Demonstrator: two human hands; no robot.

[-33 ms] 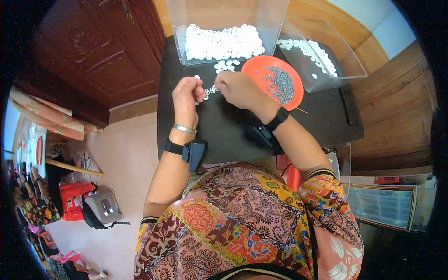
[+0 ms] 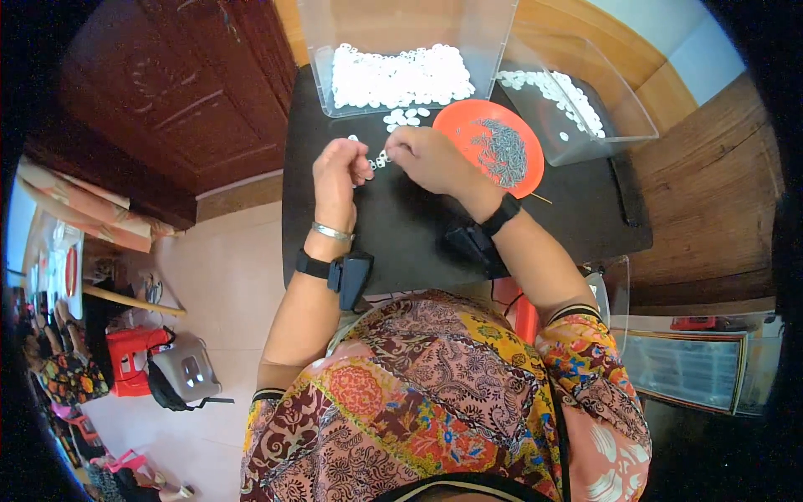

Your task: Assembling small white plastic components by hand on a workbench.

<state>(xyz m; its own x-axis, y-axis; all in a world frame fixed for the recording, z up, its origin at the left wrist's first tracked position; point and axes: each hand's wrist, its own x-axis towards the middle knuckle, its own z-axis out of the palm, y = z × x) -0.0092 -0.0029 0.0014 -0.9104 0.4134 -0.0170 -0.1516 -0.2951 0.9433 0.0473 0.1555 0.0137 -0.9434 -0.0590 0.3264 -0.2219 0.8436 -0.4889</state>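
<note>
Over the dark table, my left hand [image 2: 339,170] is curled, its fingertips bent toward the palm. Facing it from the right, my right hand [image 2: 433,165] has thumb and forefinger pinched together. Whatever either hand holds is too small or hidden to make out. Small white pieces with holes [image 2: 381,160] lie in the gap between the hands, and a white bit shows just above my left fingers. Beyond my right hand are several loose white oval pieces [image 2: 400,120]. An orange plate [image 2: 452,117] bearing a heap of small grey metal pins or screws [image 2: 508,155] sits beside my right hand.
A clear bin [image 2: 410,25] with many white oval pieces [image 2: 401,77] stands at the table's far side. Another clear bin [image 2: 619,138] at the right holds fewer white pieces. A thin yellowish stick [image 2: 541,198] pokes out by the plate. A dark door [image 2: 167,92] is at far left.
My left hand has shifted very slightly to the right, its fingers a little more bent. The right hand has barely moved; the bins and plate stay put.
</note>
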